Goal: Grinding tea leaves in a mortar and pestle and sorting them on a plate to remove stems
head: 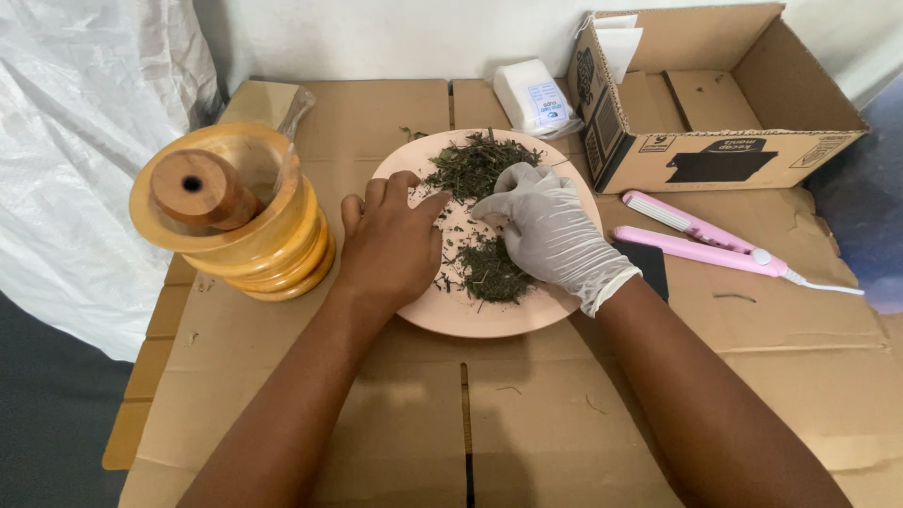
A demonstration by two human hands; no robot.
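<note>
A round pink plate (451, 318) lies in the middle of a cardboard-covered table and holds dried green herbs (475, 165) in two loose heaps. My bare left hand (388, 245) rests flat on the plate's left rim, fingers apart. My right hand (550, 230), in a white glove, lies palm down on the plate with its fingers curled into the herbs between the heaps. The nearer heap (489, 273) sits just under that glove. I cannot see whether the gloved fingers pinch any leaves.
A wooden mortar (268, 254) with a pestle (198, 188) in it stands left of the plate. At the back right is an open cardboard box (724, 150), with a white packet (534, 97) beside it. A pink heat-sealing tool (701, 240) lies to the right. White plastic sheeting (85, 169) hangs left.
</note>
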